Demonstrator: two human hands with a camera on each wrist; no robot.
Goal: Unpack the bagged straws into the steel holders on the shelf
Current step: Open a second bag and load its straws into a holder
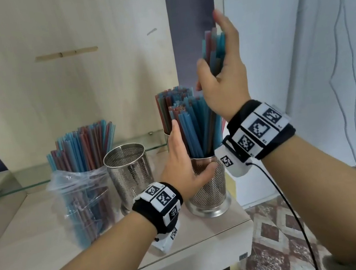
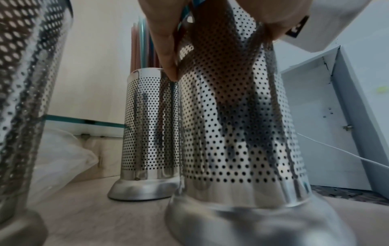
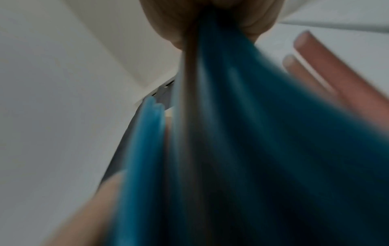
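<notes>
1. L hand (image 1: 182, 168) steadies the near holder (image 1: 209, 189): thumb curled across the perforated wall just under the rim, fingers straight up against the straws (image 1: 196, 128) standing in it. Steel w/ a flared base, prob stable, but smooth wall = slippery, so I'd brace high.
2. R hand (image 1: 221, 79) is above that holder, pinching a small bundle (image 1: 214, 50) of blue/red straws at thumb base; index + other fingers splayed, not wrapped. R wrist view is blurred, can't tell more of the grip.
3. Straws look light, thin-walled, crushable imo. Hold low-mid w/ soft squeeze so ends stay aligned; loose ones will fan out and slip.
4. Mid: empty holder (image 1: 128, 168) on the shelf (image 1: 49, 231), beside the near one.
5. Left of it: clear bag (image 1: 83, 199), still holding many straws, upright. Film is floppy, no support.
6. Far: third holder (image 1: 167, 136), packed full, behind near one.
</notes>
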